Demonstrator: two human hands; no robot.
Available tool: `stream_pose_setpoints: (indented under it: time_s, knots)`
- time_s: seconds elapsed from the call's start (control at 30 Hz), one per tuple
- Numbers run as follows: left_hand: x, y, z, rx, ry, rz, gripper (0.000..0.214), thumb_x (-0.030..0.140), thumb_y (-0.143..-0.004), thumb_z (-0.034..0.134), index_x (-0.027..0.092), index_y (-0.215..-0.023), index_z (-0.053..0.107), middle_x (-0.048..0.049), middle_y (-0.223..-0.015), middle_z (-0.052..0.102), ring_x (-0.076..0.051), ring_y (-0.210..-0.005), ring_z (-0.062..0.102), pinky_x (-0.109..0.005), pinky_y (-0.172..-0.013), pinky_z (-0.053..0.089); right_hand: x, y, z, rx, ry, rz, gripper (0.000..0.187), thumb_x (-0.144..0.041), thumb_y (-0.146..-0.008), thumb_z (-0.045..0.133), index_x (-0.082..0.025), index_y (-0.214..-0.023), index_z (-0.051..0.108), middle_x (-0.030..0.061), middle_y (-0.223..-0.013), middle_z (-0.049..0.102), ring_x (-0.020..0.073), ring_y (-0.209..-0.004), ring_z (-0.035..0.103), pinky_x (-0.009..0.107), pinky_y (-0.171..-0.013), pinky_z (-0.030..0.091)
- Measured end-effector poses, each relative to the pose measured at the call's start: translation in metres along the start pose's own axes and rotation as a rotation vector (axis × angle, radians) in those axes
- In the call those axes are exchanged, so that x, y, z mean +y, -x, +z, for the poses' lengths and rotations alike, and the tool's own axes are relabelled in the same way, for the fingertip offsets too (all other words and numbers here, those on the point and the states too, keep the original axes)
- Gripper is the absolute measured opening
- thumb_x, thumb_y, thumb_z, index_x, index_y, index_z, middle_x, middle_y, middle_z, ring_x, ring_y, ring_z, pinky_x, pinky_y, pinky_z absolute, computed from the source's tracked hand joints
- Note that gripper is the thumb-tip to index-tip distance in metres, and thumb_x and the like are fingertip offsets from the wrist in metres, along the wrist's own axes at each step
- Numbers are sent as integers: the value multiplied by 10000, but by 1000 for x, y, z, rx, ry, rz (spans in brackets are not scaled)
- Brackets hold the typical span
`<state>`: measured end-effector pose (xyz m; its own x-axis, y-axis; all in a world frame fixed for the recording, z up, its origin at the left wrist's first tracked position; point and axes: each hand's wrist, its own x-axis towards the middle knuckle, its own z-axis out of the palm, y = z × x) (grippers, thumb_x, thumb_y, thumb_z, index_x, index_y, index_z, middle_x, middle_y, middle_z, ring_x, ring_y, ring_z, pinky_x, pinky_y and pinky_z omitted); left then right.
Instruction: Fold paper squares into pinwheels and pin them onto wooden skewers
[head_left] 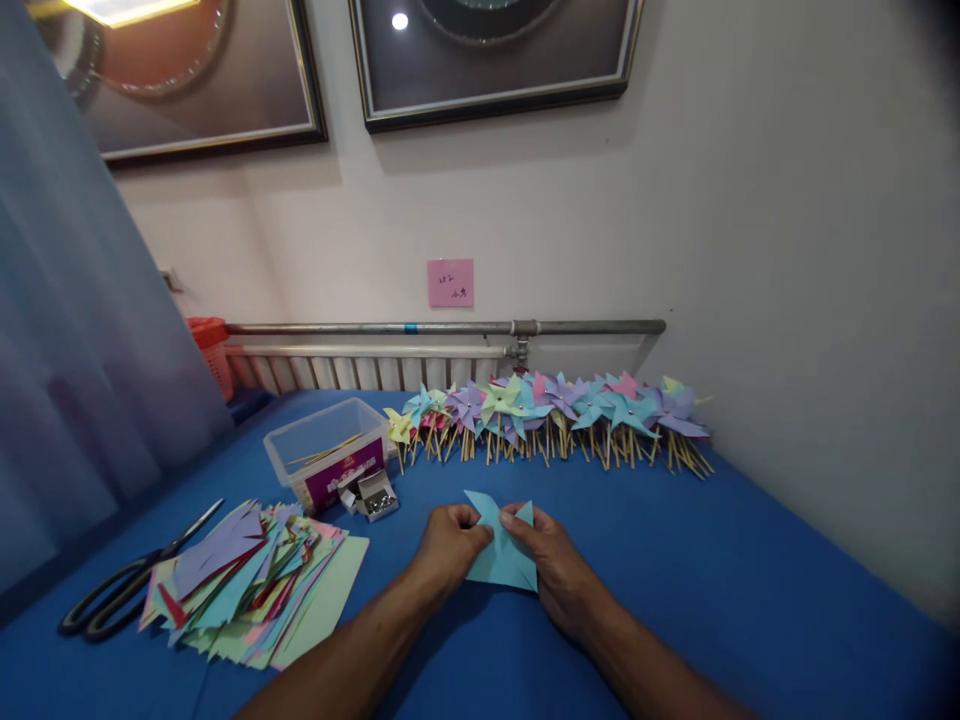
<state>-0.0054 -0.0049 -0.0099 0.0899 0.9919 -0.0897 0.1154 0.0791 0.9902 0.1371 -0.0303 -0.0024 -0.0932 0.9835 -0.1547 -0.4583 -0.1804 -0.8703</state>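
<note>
A light-blue sheet of slit paper [501, 562] is held between both hands above the blue table. My left hand [452, 545] pinches its left side, thumb on top. On the right edge, my right hand [551, 555] grips the sheet, its thumb pressing near the upper corner. Upper corners of the paper stand up, and the lower part stays flat. Fingers under the sheet are hidden. Beyond the hands lies a long row of paper pinwheels [499, 402] on thin wooden sticks.
To the left are a pile of cut coloured paper [247, 580] and black-handled scissors [139, 580]. Behind them stand a clear plastic box [326, 455] with sticks and a small open box of metal pins [377, 497]. A radiator [360, 370] and red basket [214, 355] are at the back.
</note>
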Motion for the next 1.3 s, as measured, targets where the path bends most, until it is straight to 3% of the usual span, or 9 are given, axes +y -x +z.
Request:
stream_pose_setpoints:
  time_s: [0.2, 0.37, 0.5, 0.9, 1.13, 1.3]
  knots:
    - [0, 1, 0, -4, -59, 35, 172, 223, -673, 629, 190, -581, 488, 64, -500, 446, -74, -453, 348, -223, -457, 258, 2, -1, 0, -3, -2, 8, 436, -387, -606, 889, -205, -885, 608, -33, -664, 662, 144, -588, 608, 271, -602, 482]
    - [2, 3, -1, 13, -126, 50, 160, 221, -682, 631, 184, -592, 503, 60, -517, 445, -79, -479, 366, -219, -474, 275, 0, -2, -2, -14, 11, -23, 430, -501, -654, 850, -200, -810, 586, -39, -619, 618, 112, -542, 542, 245, -556, 442]
    - [2, 3, -1, 9, -151, 70, 166, 239, -673, 629, 188, -587, 498, 58, -517, 443, -84, -485, 380, -220, -474, 278, 1, -5, -5, 3, 83, -61, 418, -477, -619, 865, -195, -776, 600, -37, -616, 620, 113, -546, 534, 245, -554, 432]
    - [-2, 1, -1, -30, -47, 53, 199, 306, -634, 639, 189, -583, 486, 54, -512, 454, -77, -470, 365, -222, -455, 263, 19, -27, -22, 53, 323, -108, 433, -445, -541, 844, -217, -805, 587, -45, -586, 612, 136, -512, 530, 273, -533, 436]
    - [3, 4, -1, -38, -37, 30, 217, 293, -653, 671, 187, -591, 492, 66, -499, 440, -76, -462, 347, -225, -465, 249, -2, -13, -15, 7, 471, -290, 320, -392, -679, 772, -227, -943, 699, 14, -876, 680, 173, -702, 597, 283, -633, 468]
    - [4, 4, -2, -13, -118, 41, 183, 266, -673, 655, 184, -600, 509, 60, -512, 454, -83, -475, 371, -225, -475, 274, -8, -7, -10, -10, 481, -326, 275, -481, -777, 696, -224, -873, 712, 8, -788, 667, 165, -663, 552, 279, -627, 445]
